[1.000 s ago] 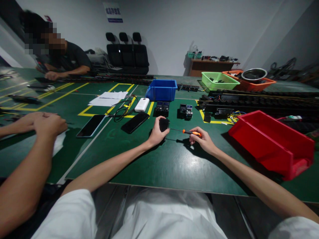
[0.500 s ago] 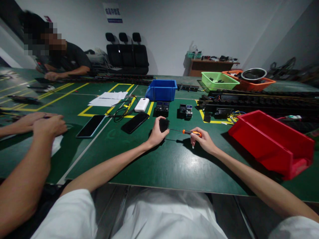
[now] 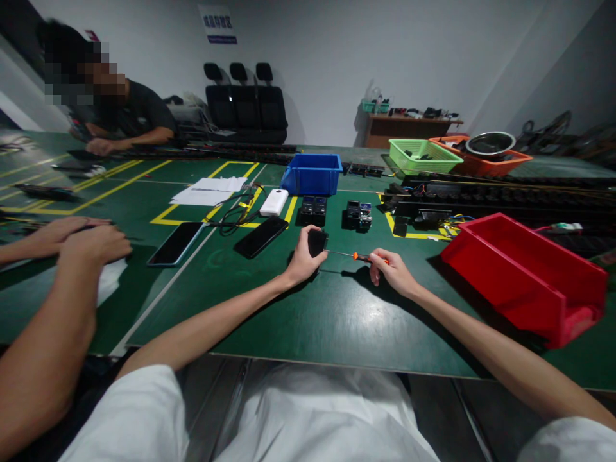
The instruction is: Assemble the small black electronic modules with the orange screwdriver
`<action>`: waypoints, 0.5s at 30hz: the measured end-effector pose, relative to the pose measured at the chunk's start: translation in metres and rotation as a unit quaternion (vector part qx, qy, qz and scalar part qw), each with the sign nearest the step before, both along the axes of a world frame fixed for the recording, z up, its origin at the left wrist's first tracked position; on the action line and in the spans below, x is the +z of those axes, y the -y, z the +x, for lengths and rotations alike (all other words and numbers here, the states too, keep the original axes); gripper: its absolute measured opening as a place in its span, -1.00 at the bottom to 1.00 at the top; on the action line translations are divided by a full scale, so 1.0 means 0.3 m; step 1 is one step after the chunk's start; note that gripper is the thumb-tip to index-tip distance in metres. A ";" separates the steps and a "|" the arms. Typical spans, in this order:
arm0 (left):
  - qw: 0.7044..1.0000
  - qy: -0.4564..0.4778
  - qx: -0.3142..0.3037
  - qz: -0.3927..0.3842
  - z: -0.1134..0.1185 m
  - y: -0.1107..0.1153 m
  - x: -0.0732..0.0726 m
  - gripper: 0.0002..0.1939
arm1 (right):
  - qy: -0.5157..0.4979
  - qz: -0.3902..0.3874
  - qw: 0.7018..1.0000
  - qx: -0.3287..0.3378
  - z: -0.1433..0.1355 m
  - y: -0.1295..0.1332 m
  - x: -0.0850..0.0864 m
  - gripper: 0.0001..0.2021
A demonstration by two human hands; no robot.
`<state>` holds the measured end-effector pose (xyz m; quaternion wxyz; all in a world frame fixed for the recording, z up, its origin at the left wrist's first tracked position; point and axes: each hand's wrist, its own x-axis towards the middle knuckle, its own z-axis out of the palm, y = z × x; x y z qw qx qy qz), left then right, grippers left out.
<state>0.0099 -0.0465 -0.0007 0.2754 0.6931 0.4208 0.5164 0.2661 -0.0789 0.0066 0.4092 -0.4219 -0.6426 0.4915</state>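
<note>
My left hand is closed around a small black box-shaped part, holding it up over the green table. In my right hand is an orange and black screwdriver, its thin shaft pointing left. The screwdriver's tip meets the right side of the black part, near my left thumb; the exact contact point is too small to make out. Beyond my hands stand small black modules, one group behind the left hand and another further right.
A red bin stands at right, a blue bin behind the modules. Phones, a white power bank, cables and papers lie left. A co-worker's hands rest at far left; another person sits across the table.
My right fingers have shifted on the screwdriver handle and now cover more of it. My left hand and the black part stay in place.
</note>
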 end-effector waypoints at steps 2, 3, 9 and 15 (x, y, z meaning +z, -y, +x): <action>1.000 0.012 -0.001 -0.002 0.001 -0.002 0.001 -0.46 | -0.007 0.004 1.000 -0.006 -0.003 0.001 0.000 -0.67; 1.000 0.021 0.001 -0.004 0.002 -0.004 0.000 -0.47 | -0.014 0.006 1.000 -0.014 -0.004 0.002 0.000 -0.68; 0.961 0.208 -0.058 -0.171 0.004 -0.028 0.000 -0.44 | -0.060 0.023 0.994 -0.083 0.002 -0.003 0.001 -0.65; 0.886 0.341 -0.144 -0.278 0.002 -0.029 0.025 -0.52 | -0.070 0.020 0.994 -0.081 0.005 -0.007 -0.002 -0.68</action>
